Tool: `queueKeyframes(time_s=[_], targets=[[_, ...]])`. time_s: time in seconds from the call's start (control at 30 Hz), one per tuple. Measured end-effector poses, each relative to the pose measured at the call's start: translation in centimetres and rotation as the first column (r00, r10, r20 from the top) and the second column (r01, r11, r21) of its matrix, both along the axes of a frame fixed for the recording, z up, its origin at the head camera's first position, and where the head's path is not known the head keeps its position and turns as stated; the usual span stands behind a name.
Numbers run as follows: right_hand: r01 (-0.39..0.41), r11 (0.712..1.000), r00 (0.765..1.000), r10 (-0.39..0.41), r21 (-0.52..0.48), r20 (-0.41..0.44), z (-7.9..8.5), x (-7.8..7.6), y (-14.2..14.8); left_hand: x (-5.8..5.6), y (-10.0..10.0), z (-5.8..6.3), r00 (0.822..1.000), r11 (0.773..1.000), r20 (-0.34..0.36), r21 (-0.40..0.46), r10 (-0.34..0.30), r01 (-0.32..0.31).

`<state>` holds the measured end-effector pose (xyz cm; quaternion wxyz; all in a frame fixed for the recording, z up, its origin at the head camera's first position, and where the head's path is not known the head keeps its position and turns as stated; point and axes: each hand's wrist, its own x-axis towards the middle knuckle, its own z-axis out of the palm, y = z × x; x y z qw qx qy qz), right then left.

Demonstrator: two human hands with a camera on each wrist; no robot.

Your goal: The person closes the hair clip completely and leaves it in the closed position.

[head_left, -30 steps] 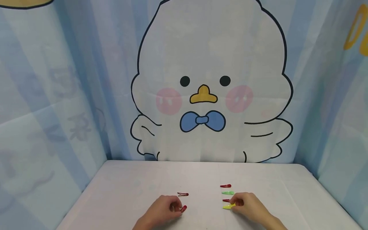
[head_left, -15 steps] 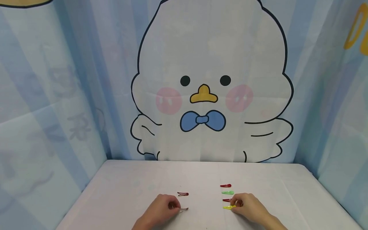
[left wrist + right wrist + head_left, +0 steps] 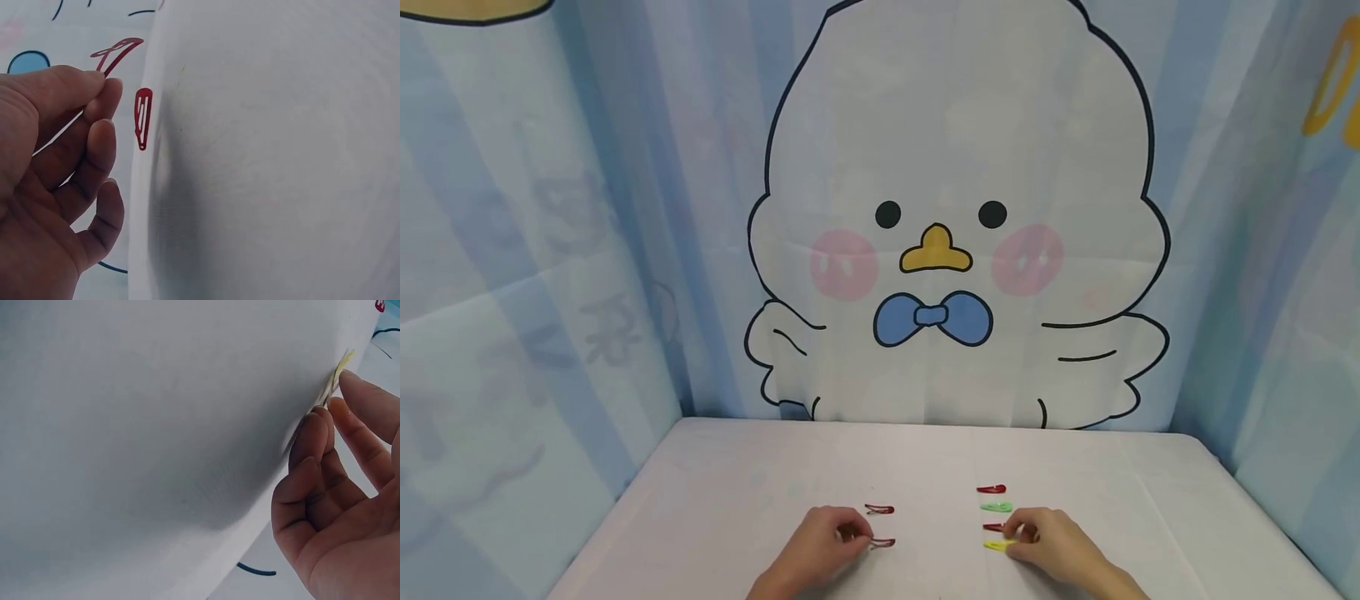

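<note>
Between thumb and index fingertip, my left hand [image 3: 823,546] pinches a red snap hair clip [image 3: 886,542] low over the table. In the left wrist view this hair clip [image 3: 129,42] has its two arms spread apart. Another red hair clip [image 3: 144,94] lies on the table just beyond the hand. My right hand [image 3: 1056,542] pinches one end of a yellow hair clip [image 3: 996,546] at the tabletop. Right behind it is a red hair clip [image 3: 992,527], partly covered by the fingers in the head view.
A green hair clip [image 3: 997,507] and a further red hair clip [image 3: 995,489] continue the right-hand column on the white table [image 3: 760,467]. Behind the table hangs a curtain [image 3: 925,375] with a cartoon bird, and more curtains flank both sides.
The red hair clip in my left hand has turned from slanting upward to lying level, its arms now seen apart. My right hand keeps its place at the yellow hair clip.
</note>
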<state>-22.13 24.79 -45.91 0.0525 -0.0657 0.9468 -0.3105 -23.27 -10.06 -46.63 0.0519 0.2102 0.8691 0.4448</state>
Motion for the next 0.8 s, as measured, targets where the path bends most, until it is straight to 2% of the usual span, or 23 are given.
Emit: queueKeyframes(time_s=[0.17, 0.43, 0.63, 0.8], targets=[[0.017, 1.0, 1.0, -0.017, 0.0, -0.005, 0.6, 0.0, 0.2, -0.1, -0.2, 0.2, 1.0, 0.998, -0.005, 0.063, 0.02, -0.02], [0.019, 1.0, 0.996, -0.02, -0.016, -0.081, 1.6, -0.2, 0.6, -0.1, -0.2, 0.3, 0.998, 0.99, -0.014, 0.123, 0.066, -0.064], [0.078, 0.996, 0.992, -0.083, -0.052, -0.096, 2.6, -0.2, 0.0, -0.1, 0.1, 0.8, 0.992, 0.968, 0.03, 0.218, 0.119, -0.123], [0.021, 0.994, 0.987, -0.038, -0.108, -0.157, 3.3, 0.1, -0.6, 0.0, 0.4, 1.2, 0.989, 0.95, 0.043, 0.277, 0.141, -0.148]])
